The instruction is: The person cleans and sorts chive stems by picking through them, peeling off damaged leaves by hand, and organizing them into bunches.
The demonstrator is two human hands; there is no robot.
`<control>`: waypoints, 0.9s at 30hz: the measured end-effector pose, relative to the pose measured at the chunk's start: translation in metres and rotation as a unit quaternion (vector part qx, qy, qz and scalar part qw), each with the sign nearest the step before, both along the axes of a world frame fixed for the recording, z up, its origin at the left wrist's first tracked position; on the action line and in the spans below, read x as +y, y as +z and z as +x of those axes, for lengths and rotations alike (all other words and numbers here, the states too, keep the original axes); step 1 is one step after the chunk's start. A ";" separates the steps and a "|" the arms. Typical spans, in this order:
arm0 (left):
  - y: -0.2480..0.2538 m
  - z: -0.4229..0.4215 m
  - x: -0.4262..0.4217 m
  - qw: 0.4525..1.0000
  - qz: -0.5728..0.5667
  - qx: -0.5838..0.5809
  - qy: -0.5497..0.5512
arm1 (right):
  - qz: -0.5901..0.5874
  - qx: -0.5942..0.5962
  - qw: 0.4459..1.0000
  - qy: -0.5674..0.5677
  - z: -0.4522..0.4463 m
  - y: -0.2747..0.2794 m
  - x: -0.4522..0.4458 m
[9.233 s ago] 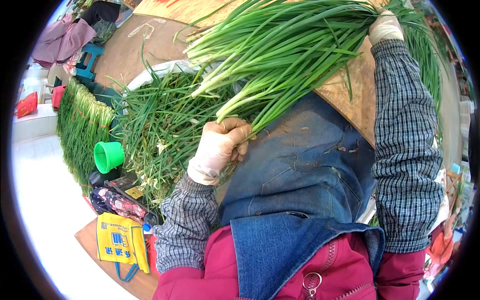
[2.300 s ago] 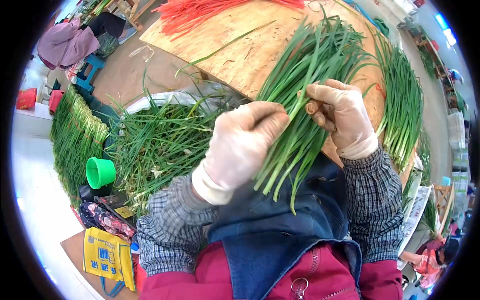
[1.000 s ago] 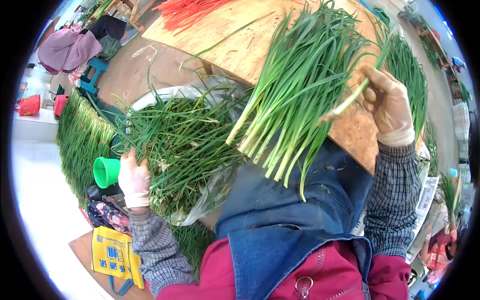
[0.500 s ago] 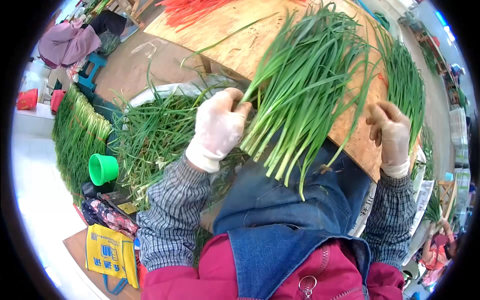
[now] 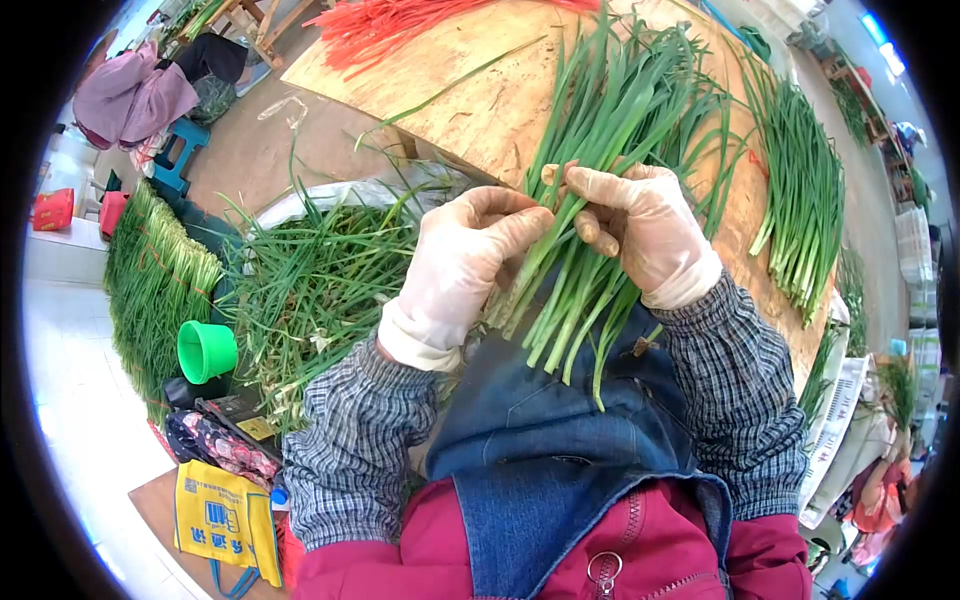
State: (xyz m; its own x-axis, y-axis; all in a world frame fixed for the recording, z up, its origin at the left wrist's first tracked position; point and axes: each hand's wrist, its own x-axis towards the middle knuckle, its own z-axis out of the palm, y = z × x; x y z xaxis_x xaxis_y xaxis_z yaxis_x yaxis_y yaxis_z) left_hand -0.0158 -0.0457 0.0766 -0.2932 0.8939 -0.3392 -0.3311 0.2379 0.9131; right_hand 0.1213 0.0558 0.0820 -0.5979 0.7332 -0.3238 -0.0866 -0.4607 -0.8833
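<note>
Both my hands wear thin whitish gloves. A loose pile of garlic chives (image 5: 640, 110) lies over the near edge of the wooden table, its pale stem ends pointing toward me above my lap. At the pile's left side, my left hand (image 5: 470, 265) is closed with thumb and forefinger pinching some chive stems. My right hand (image 5: 640, 220) lies across the leaves close to my left fingertips, thumb and forefinger closed on the same chive leaves and its other fingers curled. The palms hide part of the stems.
Another bunch of chives (image 5: 800, 180) rests on the wooden table (image 5: 460, 100) at the right. Red strips (image 5: 400, 25) lie at the back. On my left are a heap of loose chive scraps (image 5: 310, 290), a green cup (image 5: 207, 350), stacked bundles (image 5: 150, 290) and a yellow bag (image 5: 225, 520).
My right hand has moved left from the table's right side to the chives beside my left hand. My left hand has shifted slightly right with its stems.
</note>
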 end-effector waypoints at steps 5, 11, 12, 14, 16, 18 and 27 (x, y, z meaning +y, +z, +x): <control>-0.004 0.012 0.005 0.997 0.067 -0.006 0.036 | 0.013 -0.021 1.000 0.000 0.003 -0.003 0.000; -0.011 0.005 0.002 0.984 0.128 -0.081 0.098 | 0.049 -0.018 0.998 -0.035 0.010 0.000 0.002; -0.014 0.000 0.001 0.968 0.164 -0.164 0.097 | 0.052 -0.018 0.998 -0.035 0.013 0.000 0.005; -0.015 -0.008 -0.005 0.962 0.190 -0.177 0.084 | 0.068 -0.016 0.997 -0.046 0.023 0.002 0.011; -0.018 -0.024 -0.018 0.960 0.216 -0.169 0.061 | 0.106 -0.045 0.991 -0.064 0.038 0.008 0.016; -0.017 -0.040 -0.033 0.967 0.216 -0.102 0.088 | 0.096 -0.043 0.989 -0.102 0.057 0.014 0.022; -0.035 -0.145 -0.179 0.932 0.105 0.188 0.292 | 0.076 -0.129 0.978 -0.147 0.140 -0.007 0.003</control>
State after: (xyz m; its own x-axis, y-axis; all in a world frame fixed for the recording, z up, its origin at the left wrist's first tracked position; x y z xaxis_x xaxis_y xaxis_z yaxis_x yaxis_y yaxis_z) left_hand -0.1605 -0.2250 0.0412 -0.8127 0.5804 0.0508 0.0056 -0.0795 0.9968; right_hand 0.2616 0.0591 0.0751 -0.2678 0.9120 -0.3108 0.0390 -0.3120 -0.9493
